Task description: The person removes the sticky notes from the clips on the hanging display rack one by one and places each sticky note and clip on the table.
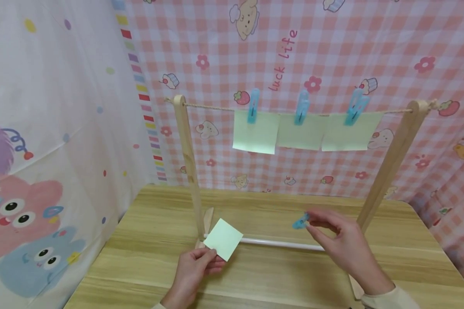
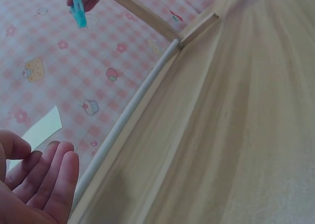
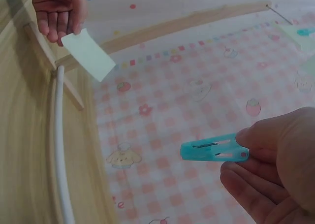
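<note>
My left hand (image 1: pixel 195 268) pinches a pale green sticky note (image 1: pixel 223 240) by its lower corner, near the stand's left foot. In the right wrist view the same note (image 3: pixel 89 55) extends from the thumb and fingertips. My right hand (image 1: pixel 342 242) holds a blue clothespin (image 1: pixel 300 221) between thumb and fingers, before the right post. The clothespin (image 3: pixel 215 147) points away from the fingers in the right wrist view. Above both hands, a string (image 1: pixel 209 106) carries three green notes (image 1: pixel 255 135) side by side, each under a blue clothespin (image 1: pixel 253 107).
The string runs between a left wooden post (image 1: pixel 189 163) and a right wooden post (image 1: pixel 394 163). A white rod (image 1: pixel 282 244) joins the posts low down over the wooden table (image 1: pixel 278 279). Behind hangs a pink checked cloth (image 1: pixel 209 25); a white printed cloth (image 1: pixel 77 107) hangs at the left.
</note>
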The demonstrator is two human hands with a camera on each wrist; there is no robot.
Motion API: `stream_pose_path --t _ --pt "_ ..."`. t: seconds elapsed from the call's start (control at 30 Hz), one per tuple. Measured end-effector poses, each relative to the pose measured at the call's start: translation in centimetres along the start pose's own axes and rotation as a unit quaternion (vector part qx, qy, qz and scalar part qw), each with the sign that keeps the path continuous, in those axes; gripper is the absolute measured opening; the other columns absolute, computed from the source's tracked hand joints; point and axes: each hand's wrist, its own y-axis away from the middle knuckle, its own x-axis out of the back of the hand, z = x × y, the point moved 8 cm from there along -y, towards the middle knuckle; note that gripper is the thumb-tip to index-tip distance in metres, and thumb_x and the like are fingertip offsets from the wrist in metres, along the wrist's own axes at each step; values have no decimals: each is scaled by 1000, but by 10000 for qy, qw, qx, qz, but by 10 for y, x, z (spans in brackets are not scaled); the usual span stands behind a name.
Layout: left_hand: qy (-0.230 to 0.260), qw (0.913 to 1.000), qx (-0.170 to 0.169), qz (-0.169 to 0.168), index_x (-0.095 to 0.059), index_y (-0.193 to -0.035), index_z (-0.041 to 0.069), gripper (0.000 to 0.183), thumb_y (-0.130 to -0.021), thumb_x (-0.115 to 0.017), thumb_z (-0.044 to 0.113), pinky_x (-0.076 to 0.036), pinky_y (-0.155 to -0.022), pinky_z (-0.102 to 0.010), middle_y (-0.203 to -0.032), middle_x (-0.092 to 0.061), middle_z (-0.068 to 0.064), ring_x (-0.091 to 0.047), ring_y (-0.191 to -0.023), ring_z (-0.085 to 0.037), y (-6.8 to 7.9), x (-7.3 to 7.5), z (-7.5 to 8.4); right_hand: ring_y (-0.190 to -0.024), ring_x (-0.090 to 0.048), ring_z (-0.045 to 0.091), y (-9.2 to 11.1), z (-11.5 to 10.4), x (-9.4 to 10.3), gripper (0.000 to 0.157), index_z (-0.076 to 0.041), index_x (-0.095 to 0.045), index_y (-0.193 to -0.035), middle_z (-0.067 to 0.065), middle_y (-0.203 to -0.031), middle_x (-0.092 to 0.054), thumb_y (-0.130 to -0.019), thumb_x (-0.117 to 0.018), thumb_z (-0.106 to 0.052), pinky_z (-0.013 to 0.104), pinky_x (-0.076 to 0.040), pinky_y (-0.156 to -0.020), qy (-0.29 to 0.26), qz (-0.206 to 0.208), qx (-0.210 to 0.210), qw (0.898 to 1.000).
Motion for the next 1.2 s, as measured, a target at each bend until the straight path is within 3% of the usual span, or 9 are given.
stream_pose_path --t 0.17,0.6,0.9,1.03,1.2 --pt "-40 10000 49 -69 -68 -117 -18 29 -104 -66 7 -67 -75 -30 -90 -82 -15 -80 -77 -15 1 1 -6 -102 -70 -8 13 16 1 35 3 -76 -122 18 -118 -78 -88 -82 11 6 -55 -89 -36 -77 -95 9999" --pt "16 9996 242 -114 -70 -110 -15 23 -103 -67 7 -67 -74 -29 -88 -82 -13 -80 -77 -14 5 4 -18 -97 -71 -9 51 60 -15 34 2 -78 -116 15 -111 -79 -84 -83 12 9 -59 -80 116 -252 -486 9984" --pt "15 9994 295 -186 -69 -112 -16 25 -104 -65 7 -67 -72 -28 -86 -81 -10 -80 -77 -14 5 6 -24 -96 -71 -9 76 82 -28 35 11 -75 -113 26 -105 -77 -81 -80 21 12 -60 -79 -201 -297 -386 9986" --pt "-1 9992 327 -238 -68 -114 -18 27 -103 -65 6 -67 -72 -27 -86 -81 -11 -80 -77 -14 6 6 -26 -93 -70 -11 86 93 -32 32 10 -76 -114 25 -106 -78 -84 -80 17 13 -61 -77 -199 -357 -934 9948" --pt "-17 9988 353 -326 -68 -115 -18 27 -103 -65 6 -66 -72 -27 -86 -81 -11 -80 -77 -14 6 6 -29 -92 -70 -10 98 108 -36 31 9 -75 -118 24 -114 -78 -88 -80 13 15 -62 -77 -281 -609 -1742 9824"
